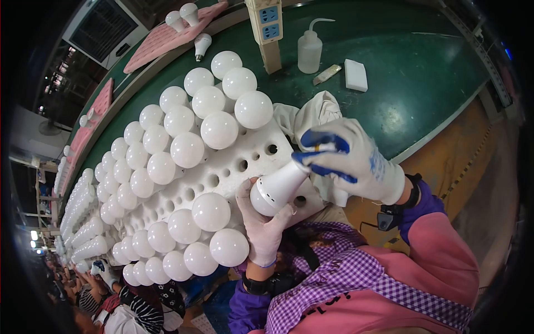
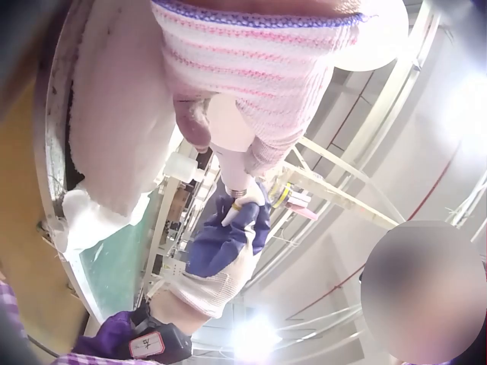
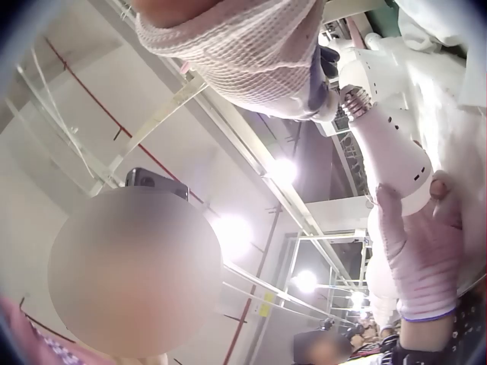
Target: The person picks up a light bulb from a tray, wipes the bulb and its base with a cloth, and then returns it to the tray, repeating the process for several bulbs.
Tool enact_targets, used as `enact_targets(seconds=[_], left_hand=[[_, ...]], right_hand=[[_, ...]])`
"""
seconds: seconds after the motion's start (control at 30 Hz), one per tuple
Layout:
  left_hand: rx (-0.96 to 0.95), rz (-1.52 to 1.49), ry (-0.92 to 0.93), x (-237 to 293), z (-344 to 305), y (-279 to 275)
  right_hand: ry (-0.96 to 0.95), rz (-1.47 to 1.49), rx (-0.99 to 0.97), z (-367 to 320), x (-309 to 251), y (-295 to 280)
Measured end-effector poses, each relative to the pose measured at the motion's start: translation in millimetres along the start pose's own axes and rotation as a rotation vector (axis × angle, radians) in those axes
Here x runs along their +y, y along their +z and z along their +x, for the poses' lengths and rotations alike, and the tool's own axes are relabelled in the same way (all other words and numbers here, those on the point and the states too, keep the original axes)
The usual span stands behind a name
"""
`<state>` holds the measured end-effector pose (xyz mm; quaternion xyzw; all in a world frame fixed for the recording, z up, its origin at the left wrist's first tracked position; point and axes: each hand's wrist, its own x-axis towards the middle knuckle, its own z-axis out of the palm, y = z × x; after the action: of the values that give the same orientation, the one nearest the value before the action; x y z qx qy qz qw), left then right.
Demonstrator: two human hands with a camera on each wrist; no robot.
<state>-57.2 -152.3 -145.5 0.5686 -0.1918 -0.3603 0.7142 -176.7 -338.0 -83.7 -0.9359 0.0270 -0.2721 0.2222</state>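
A white bulb (image 1: 281, 186) with a wide tapered body stands tilted over the foam board (image 1: 261, 139), its dome low in my gloved left hand (image 1: 261, 228). Thumb and fingers of that hand grip it around the dome, as the right wrist view also shows at the bulb (image 3: 392, 152) and left hand (image 3: 428, 262). My right hand (image 1: 356, 161), in a white glove with blue-coated fingers, is at the bulb's screw end. Its curled fingers pinch a small white object (image 2: 231, 216) with an orange-yellow band, close to the metal screw base (image 3: 355, 102). Whether the two touch I cannot tell.
Rows of round bulbs (image 1: 189, 150) fill much of the board, with bare holes between rows. Behind lie a squeeze bottle (image 1: 309, 53), white block (image 1: 356, 75), loose bulb (image 1: 202, 45) and socket post (image 1: 267, 33). A white cloth (image 1: 320, 111) lies beside the board; people sit lower left.
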Motion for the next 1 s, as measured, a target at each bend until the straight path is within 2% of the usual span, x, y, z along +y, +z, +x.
enact_targets(seconds=[0.03, 0.17, 0.23, 0.27, 0.3, 0.33, 0.37, 0.4, 0.43, 0.47, 0.5, 0.63, 0.7, 0.77, 0.8, 0.87, 1.0], left_hand=[[-0.013, -0.003, 0.017, 0.4, -0.3, 1.5], [-0.054, 0.095, 0.081, 2.4, -0.5, 1.0], [-0.123, 0.036, -0.052, 7.9, -1.2, 0.2], [-0.124, 0.039, -0.046, 5.2, 1.0, -5.3], [-0.22, -0.252, -0.18, 0.8, 4.0, -12.8], [-0.313, -0.543, -0.31, -0.7, 5.2, -18.6], [-0.307, -0.542, -0.296, -2.8, 6.5, -18.7], [-0.326, -0.764, -0.384, -3.7, 10.1, -12.1], [-0.345, -0.991, -0.475, -4.2, 13.3, -7.3], [-0.299, -1.076, -0.551, -0.2, 14.6, -4.4], [-0.298, -1.08, -0.549, -1.4, 16.2, -3.4], [-0.243, -1.05, -0.584, -1.5, 20.0, -0.7], [-0.229, -1.073, -0.591, 3.1, 20.8, 1.5], [-0.214, -1.08, -0.589, 8.1, 20.4, 2.8], [-0.211, -1.082, -0.587, 7.8, 20.5, 2.2], [-0.283, -1.195, -0.597, 6.6, 20.3, 0.3], [-0.272, -1.195, -0.588, 3.5, 20.3, -1.6]], right_hand=[[-0.111, -0.139, -0.025, -1.5, -1.3, 2.0], [-0.129, -0.173, -0.131, 7.1, 8.0, -6.0], [0.105, 0.358, -0.379, 18.6, 27.7, -12.0], [0.199, 0.527, -0.404, 19.5, 35.1, -8.9], [0.248, 0.495, -0.4, 22.1, 39.6, -5.5], [0.385, 0.593, -0.334, 22.7, 36.6, -0.7], [0.52, 0.687, -0.269, 22.8, 32.4, 4.7], [0.583, 0.771, -0.191, 22.0, 32.1, 11.7], [0.574, 0.768, -0.201, 20.9, 28.9, 14.3], [0.68, 0.879, -0.098, 21.0, 23.3, 15.5], [0.787, 0.989, 0.013, 19.8, 19.1, 16.5], [0.749, 0.869, 0.143, 13.5, 3.1, 20.7], [0.69, 0.846, 0.175, 11.1, 0.3, 23.1], [0.547, 0.734, 0.245, 8.0, 1.6, 29.0], [0.547, 0.736, 0.24, 8.5, 3.2, 30.7], [0.332, 0.366, 0.311, 11.9, 5.8, 34.0], [0.425, 0.503, 0.307, 16.3, -4.9, 34.2]])
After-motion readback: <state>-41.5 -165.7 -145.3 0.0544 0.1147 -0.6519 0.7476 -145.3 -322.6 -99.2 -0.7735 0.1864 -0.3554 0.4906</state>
